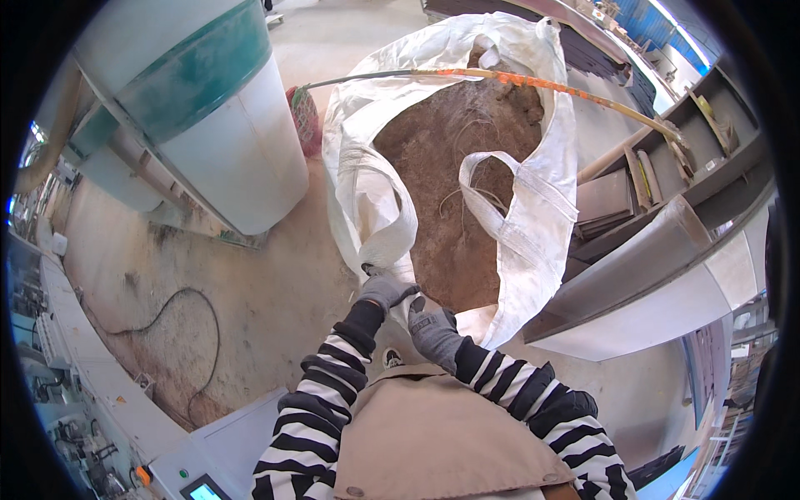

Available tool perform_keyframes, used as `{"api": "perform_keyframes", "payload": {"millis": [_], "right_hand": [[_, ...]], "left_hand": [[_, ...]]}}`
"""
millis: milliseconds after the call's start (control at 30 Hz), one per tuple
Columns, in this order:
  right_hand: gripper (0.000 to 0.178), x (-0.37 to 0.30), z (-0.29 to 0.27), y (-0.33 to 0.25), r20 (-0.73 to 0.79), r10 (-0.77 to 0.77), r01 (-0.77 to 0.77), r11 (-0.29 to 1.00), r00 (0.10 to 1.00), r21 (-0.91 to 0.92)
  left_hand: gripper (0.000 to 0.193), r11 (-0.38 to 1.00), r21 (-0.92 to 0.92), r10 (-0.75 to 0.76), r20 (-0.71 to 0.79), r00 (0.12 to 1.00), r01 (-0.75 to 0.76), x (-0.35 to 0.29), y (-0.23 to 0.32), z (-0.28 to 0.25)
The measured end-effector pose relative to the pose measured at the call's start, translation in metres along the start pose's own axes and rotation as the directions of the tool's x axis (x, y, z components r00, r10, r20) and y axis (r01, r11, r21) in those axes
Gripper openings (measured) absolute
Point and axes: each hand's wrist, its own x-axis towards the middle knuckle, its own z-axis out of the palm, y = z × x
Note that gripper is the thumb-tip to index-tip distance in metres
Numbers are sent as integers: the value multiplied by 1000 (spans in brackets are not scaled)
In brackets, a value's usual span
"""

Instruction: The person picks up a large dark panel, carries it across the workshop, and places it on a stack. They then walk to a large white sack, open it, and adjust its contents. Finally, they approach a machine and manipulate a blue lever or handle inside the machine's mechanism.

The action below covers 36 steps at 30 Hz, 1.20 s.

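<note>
In front of me stands a big white woven bulk bag (546, 208), its mouth wide and its rim folded loosely. Brown, sawdust-like material (442, 200) fills it, with a few pale strands on top. My left hand (387, 289), in a grey glove, is closed on the near rim, just below a wide lifting loop (392, 237). Close beside it, my right hand (433, 329), also gloved in grey, has its fingers curled on the same rim; its fingertips are partly hidden. Another loop (479, 196) arches over the material at the right.
A long thin pole (517, 79) with orange markings spans the bag's far side. Left of the bag hangs a pale collector bag (242, 142) with a green band. A black cable (218, 333) lies on the floor near machinery (92, 367). Grey shelving (642, 242) stands at right.
</note>
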Motion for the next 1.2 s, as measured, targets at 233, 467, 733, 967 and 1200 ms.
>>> {"api": "perform_keyframes", "payload": {"millis": [233, 467, 733, 967, 1200], "right_hand": [[61, -21, -39, 24, -300, -98, 198, 925, 949, 323], [76, -1, -26, 109, -413, 347, -189, 907, 842, 376], [50, -31, 44, 228, 44, 777, -710, 549, 628, 442], [38, -146, 103, 198, 335, 789, 547, -603, 515, 580], [38, -144, 183, 184, 212, 782, 798, -603, 585, 21]], "left_hand": [[70, 602, -775, -28, -262, 965, -193, -43, -19, -13], [41, 330, -869, 58, -371, 927, -368, -54, -27, -18], [55, 191, -933, 53, -302, 952, -306, -52, -22, -13], [69, 253, -847, 171, -436, 883, -467, -53, -4, -2], [74, 802, -596, -210, -235, 949, 29, -96, 54, -31]]}}
